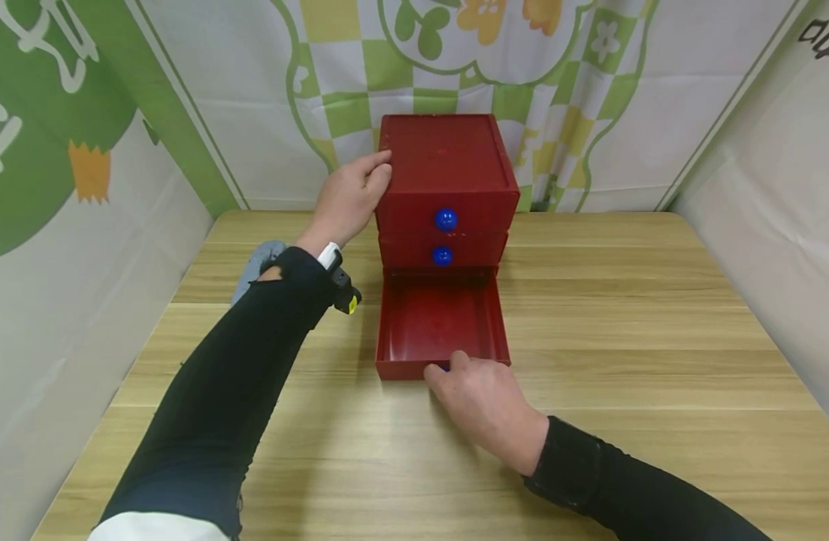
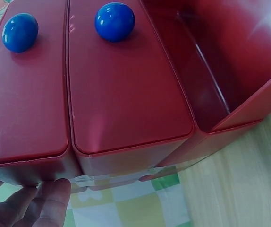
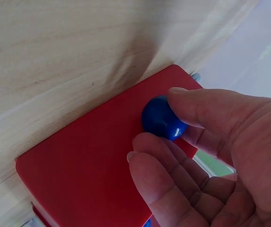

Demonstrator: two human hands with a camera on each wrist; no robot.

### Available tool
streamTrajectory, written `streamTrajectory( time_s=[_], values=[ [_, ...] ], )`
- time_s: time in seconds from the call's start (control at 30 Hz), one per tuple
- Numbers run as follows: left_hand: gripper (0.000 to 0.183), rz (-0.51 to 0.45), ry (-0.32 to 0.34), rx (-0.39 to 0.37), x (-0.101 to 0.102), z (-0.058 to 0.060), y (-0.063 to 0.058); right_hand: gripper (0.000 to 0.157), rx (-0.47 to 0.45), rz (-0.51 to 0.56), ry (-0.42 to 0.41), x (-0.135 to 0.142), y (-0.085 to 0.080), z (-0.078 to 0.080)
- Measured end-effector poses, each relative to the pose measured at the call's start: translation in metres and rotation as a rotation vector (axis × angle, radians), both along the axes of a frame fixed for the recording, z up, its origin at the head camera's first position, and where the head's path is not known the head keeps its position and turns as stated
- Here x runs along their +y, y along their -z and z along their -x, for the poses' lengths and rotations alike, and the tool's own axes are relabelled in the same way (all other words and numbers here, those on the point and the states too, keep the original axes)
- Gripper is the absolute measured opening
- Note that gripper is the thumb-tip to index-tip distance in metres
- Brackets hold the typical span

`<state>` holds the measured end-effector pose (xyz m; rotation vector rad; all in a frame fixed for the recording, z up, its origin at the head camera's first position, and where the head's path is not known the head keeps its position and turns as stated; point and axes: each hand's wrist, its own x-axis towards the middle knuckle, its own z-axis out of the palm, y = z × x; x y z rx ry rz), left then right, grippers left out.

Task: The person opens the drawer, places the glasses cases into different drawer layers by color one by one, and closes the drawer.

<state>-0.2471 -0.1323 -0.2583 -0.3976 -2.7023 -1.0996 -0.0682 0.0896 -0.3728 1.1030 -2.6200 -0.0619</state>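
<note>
A red three-drawer cabinet [image 1: 444, 154] stands at the back of the table. Its bottom drawer [image 1: 402, 370] is pulled far out, and the inside shows bare. The upper two drawers are closed, with round blue knobs, the top knob [image 1: 446, 219] and the middle knob [image 1: 442, 256]. My right hand [image 1: 485, 406] pinches the bottom drawer's blue knob [image 3: 161, 118] between thumb and fingers. On the cabinet's left side rests my left hand [image 1: 352, 197], its fingertips near the top edge. In the left wrist view its fingers [image 2: 50, 201] lie along the side wall.
The wood-grain table [image 1: 624, 338] extends to both sides of the cabinet. Behind it hangs a green-and-white patterned curtain [image 1: 245, 98]. A grey-blue item [image 1: 257, 264] lies partly hidden behind my left forearm. A pale wall [image 1: 773, 188] stands at the right.
</note>
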Motion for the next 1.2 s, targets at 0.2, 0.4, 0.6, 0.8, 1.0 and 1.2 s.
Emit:
streamTrajectory(
  time_s=[0.2,0.4,0.6,0.8,1.0,1.2],
  values=[
    [0.053,-0.016,-0.005,-0.002,0.000,0.000,0.001,0.018,0.007,0.009,-0.003,0.000,-0.001,0.000],
    [0.054,-0.039,-0.009,-0.019,0.000,-0.001,0.001,0.015,0.037,0.059,-0.011,0.000,-0.001,0.002],
    [0.054,-0.048,-0.010,-0.026,-0.001,-0.002,0.001,0.018,0.010,0.071,-0.017,0.000,-0.006,0.005],
    [0.056,-0.065,-0.030,-0.028,-0.001,-0.003,0.001,0.017,-0.030,0.073,-0.025,0.000,-0.011,0.007],
    [0.064,-0.107,-0.040,-0.021,-0.005,-0.005,0.006,0.018,-0.048,0.111,-0.043,0.002,-0.013,0.009],
    [0.065,-0.126,-0.065,-0.010,-0.015,-0.009,0.016,0.019,-0.029,0.156,-0.043,0.003,-0.017,0.012]
  ],
)
